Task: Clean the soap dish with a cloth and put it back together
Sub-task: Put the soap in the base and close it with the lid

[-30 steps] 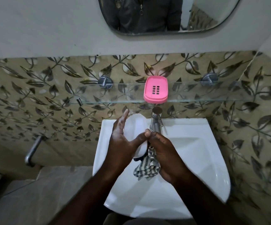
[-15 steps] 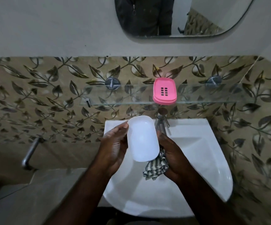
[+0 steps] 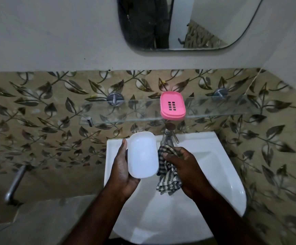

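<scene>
Soap dish (image 3: pixel 142 154): 2 pcs (1 cloth (image 3: pixel 169 182))

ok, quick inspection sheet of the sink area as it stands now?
Surface: white basin under both hands; glass shelf above it.
Job's things: white dish half held over the basin; pink slotted half on the shelf; checked cloth beside the white half.
Clutter: nothing seen.
Hands: left hand grips the white dish half; right hand holds the cloth.
Cables: nothing seen.
Surroundings: tap, mirror, leaf-pattern tiles.
</scene>
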